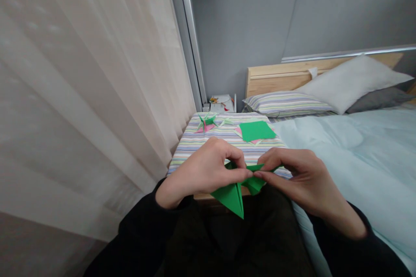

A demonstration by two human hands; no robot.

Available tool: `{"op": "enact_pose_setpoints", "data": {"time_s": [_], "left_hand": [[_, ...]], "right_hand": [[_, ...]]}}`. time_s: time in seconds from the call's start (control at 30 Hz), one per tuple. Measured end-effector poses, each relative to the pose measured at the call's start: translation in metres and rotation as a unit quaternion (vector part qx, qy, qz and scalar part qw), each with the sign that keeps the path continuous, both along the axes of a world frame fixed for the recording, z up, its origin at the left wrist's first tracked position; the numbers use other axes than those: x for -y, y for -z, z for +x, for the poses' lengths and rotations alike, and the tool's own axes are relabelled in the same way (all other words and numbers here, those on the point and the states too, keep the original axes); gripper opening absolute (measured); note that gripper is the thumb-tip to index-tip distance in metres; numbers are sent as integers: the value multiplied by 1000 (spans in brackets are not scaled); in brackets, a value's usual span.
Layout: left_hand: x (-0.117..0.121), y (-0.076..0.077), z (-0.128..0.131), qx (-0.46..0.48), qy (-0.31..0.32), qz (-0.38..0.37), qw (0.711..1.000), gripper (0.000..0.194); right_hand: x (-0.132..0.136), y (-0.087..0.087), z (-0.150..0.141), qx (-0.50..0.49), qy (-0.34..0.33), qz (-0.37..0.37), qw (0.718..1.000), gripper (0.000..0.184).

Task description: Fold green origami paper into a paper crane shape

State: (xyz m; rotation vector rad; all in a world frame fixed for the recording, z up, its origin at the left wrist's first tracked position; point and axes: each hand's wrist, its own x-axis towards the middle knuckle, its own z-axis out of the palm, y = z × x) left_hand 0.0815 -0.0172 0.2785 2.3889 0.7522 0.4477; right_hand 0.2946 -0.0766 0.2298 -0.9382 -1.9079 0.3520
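Between my two hands is a piece of folded green paper (231,199), held above my lap near the table's front edge. My left hand (211,166) pinches its upper middle between thumb and bent fingers. Thumb and forefinger of my right hand (300,177) grip the paper's upper right part, the two thumb tips almost meeting. One pointed flap hangs down below my left hand. My fingers hide part of the folds. Beyond my hands, a stack of square paper (258,130), green on top with pink edges under it, lies on the striped cloth (224,151).
Folded green and pink paper pieces (206,122) lie at the table's far left, with a pale green one (226,122) beside them. A white stand (222,103) with small items is behind. Curtain (130,73) borders the left, a bed (328,138) with pillows the right.
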Motion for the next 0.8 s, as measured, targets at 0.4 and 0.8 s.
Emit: {"op": "enact_pose_setpoints", "data": {"time_s": [0.4, 0.8], "left_hand": [[5, -3, 6, -6, -27, -9, 1000, 12], [6, -6, 11, 11, -40, -5, 999, 9]], "right_hand": [[6, -8, -2, 0, 31, -26, 999, 18], [6, -10, -5, -17, 40, -45, 998, 17]]}}
